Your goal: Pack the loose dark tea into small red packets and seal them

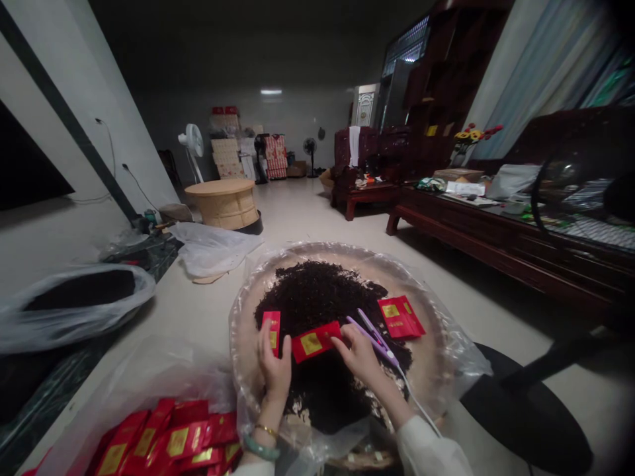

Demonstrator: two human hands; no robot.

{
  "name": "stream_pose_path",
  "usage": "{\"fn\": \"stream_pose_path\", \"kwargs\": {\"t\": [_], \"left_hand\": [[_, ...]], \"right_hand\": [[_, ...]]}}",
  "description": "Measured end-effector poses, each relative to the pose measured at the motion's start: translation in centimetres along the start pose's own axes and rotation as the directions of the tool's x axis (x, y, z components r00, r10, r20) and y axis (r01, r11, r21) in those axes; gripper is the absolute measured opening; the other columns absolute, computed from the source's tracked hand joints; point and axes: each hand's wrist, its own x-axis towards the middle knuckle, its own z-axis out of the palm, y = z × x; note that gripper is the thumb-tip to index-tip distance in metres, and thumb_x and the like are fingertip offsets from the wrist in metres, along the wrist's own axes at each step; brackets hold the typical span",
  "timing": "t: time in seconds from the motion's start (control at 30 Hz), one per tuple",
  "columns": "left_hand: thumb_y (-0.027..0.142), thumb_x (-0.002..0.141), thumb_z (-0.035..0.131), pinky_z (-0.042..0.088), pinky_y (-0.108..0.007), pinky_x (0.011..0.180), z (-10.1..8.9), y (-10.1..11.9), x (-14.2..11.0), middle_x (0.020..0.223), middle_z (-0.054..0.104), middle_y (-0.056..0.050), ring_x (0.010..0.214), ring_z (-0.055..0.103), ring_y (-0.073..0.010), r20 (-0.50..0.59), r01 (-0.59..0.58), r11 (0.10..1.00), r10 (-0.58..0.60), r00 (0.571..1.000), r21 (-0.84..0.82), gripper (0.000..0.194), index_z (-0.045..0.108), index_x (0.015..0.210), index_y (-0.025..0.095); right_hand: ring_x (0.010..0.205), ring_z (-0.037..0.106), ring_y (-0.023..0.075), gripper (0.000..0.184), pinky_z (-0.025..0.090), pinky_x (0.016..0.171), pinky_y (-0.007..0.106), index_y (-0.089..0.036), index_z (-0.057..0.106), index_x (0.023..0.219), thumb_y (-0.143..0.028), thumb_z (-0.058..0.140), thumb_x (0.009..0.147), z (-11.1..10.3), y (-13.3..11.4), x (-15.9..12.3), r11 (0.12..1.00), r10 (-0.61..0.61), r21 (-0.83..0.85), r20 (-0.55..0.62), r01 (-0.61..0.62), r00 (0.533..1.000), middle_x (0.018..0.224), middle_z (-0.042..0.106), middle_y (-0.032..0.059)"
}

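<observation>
Over the middle of the round tray [429,350], on the near side of a heap of dark, loose leaf-like stuff [317,291]: one red packet with a gold label, call it the middle packet [311,342]. Long axis runs roughly 8 to 2 o'clock, the 2 o'clock end slightly raised in view.

Right hand [360,354]: thumb and fingers pinching that 2 o'clock end. Packet reaches out leftward from the grip, toward 8 to 9.

Left hand [275,370]: fingers overlap a second packet [272,318], which stands near 12 to 6. Cannot tell whether they clasp it or merely rest against it. Left thumb free, just beside the middle packet's 8 o'clock end, seemingly not touching.

Key relation, as I judge it: the purple tool [390,356] lies at about 3 o'clock from the middle packet, on the pinched side. Its two arms stand apart, tips pointing toward 10 to 11, hinge toward 4 to 5, cord [414,400] trailing off near 5. Right hand clearly the nearer; tips close by its knuckles. The packet's unheld end faces away from the tool.

Beyond the tool, at 2 o'clock, more red packets [401,317] on the tray. At 8, outside it, a plastic-wrapped pile of them [181,439].
</observation>
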Motion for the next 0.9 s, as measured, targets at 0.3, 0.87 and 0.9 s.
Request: {"fn": "stream_pose_path", "kwargs": {"t": [0.3, 0.87, 0.9], "left_hand": [[0.029, 0.073, 0.069, 0.050, -0.038, 0.092, 0.5, -0.1, -0.5, 0.085, 0.075, -0.004, 0.091, 0.067, -0.0268, 0.314, 0.159, 0.987, -0.144, 0.939, -0.022, 0.008, 0.074, 0.077, 0.023], [0.049, 0.070, 0.068, 0.059, -0.035, 0.073, 0.8, 0.0, 0.0, 0.084, 0.076, -0.008, 0.080, 0.071, -0.0244, 0.307, 0.067, 0.992, -0.031, 0.951, -0.108, 0.033, 0.076, 0.078, 0.018], [0.052, 0.069, 0.067, 0.060, -0.033, 0.067, 0.9, 0.2, 0.1, 0.088, 0.076, -0.009, 0.081, 0.071, -0.0246, 0.315, 0.126, 0.983, -0.078, 0.946, -0.135, 0.038, 0.076, 0.082, 0.017]], "right_hand": [[0.084, 0.067, 0.0259, 0.035, 0.051, 0.082, 0.042, -0.017, 0.068, 0.093, -0.045, 0.070, 0.072, -0.3, -1.2, 0.5, 0.806, 0.179, 0.499, 0.308, -0.319, 0.934, 0.087, 0.072, 0.0079], [0.092, 0.067, 0.0287, 0.055, 0.040, 0.099, 0.052, -0.013, 0.073, 0.092, -0.061, 0.070, 0.066, 0.2, -0.9, 0.7, 0.631, 0.213, 0.571, 0.523, -0.525, 0.825, 0.087, 0.074, 0.0095], [0.094, 0.066, 0.0295, 0.055, 0.039, 0.100, 0.052, -0.013, 0.073, 0.093, -0.061, 0.069, 0.066, 0.3, -0.9, 1.0, 0.643, 0.215, 0.579, 0.492, -0.501, 0.844, 0.088, 0.074, 0.0096]]}}
